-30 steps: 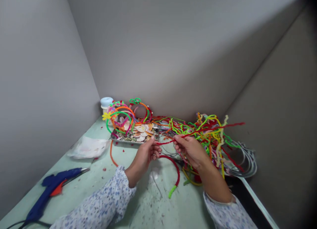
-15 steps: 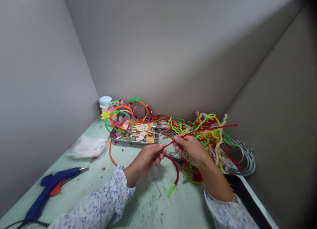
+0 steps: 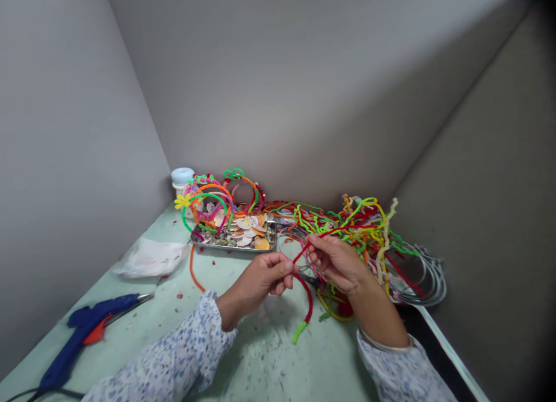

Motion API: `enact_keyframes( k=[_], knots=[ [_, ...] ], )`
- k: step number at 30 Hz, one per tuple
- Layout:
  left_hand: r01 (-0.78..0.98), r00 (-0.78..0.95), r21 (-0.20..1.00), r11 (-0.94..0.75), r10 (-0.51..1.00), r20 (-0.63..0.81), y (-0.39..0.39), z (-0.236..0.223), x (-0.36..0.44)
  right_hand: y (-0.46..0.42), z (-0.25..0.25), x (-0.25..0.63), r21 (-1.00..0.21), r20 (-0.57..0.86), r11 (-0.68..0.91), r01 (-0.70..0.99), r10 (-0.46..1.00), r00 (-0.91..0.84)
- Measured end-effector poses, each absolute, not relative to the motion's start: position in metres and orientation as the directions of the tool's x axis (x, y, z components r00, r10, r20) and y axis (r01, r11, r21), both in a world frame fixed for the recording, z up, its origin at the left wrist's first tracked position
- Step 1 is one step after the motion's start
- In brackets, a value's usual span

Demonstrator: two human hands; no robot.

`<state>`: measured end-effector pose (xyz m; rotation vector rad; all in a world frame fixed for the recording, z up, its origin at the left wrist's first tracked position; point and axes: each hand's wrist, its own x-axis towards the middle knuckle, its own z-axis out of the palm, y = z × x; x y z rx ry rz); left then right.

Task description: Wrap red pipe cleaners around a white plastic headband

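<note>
A fuzzy red pipe cleaner point(image 3: 301, 253) stretches between my two hands above the middle of the table. My left hand point(image 3: 266, 274) is closed in a pinch on it and on the upper end of a curved red band point(image 3: 310, 302). That band hangs below my left fingers and ends in a bright green tip point(image 3: 299, 332). Higher and to the right, my right hand point(image 3: 336, 262) pinches the pipe cleaner between thumb and fingers. Its free end runs off to the right, in front of the tangled pile. My left fingers hide where pipe cleaner and band meet.
A metal tray point(image 3: 230, 248) of shells stands at the back, with colourful fuzzy hoops point(image 3: 212, 196) over it. Many-coloured pipe cleaners point(image 3: 360, 216) lie heaped behind my right hand, beside grey wire coils point(image 3: 434, 280). At left are a blue glue gun point(image 3: 87, 326) and white plastic packet point(image 3: 152, 258).
The red pipe cleaner's free end reaches less far right than before. My left hand has shifted slightly right and down, while my right hand stays nearly in place, still pinching.
</note>
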<state>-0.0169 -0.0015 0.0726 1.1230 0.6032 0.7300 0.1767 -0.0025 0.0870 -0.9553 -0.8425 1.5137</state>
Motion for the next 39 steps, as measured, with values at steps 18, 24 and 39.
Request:
enact_keyframes(
  k=[18, 24, 39],
  knots=[
    [-0.067, 0.614, 0.972, 0.225, 0.777, -0.138, 0.003, 0.073, -0.019, 0.001, 0.099, 0.201, -0.919, -0.066, 0.035, -0.394, 0.968, 0.241],
    [-0.065, 0.667, 0.977, 0.201, 0.738, -0.108, 0.001, 0.079, -0.021, 0.001, 0.101, 0.202, -0.902, -0.051, 0.071, -0.426, 0.962, 0.267],
    [-0.074, 0.636, 0.984, 0.163, 0.767, -0.079, 0.004, 0.077, -0.018, -0.007, 0.089, 0.156, -0.986, -0.122, -0.128, -0.108, 0.991, -0.061]
  ],
)
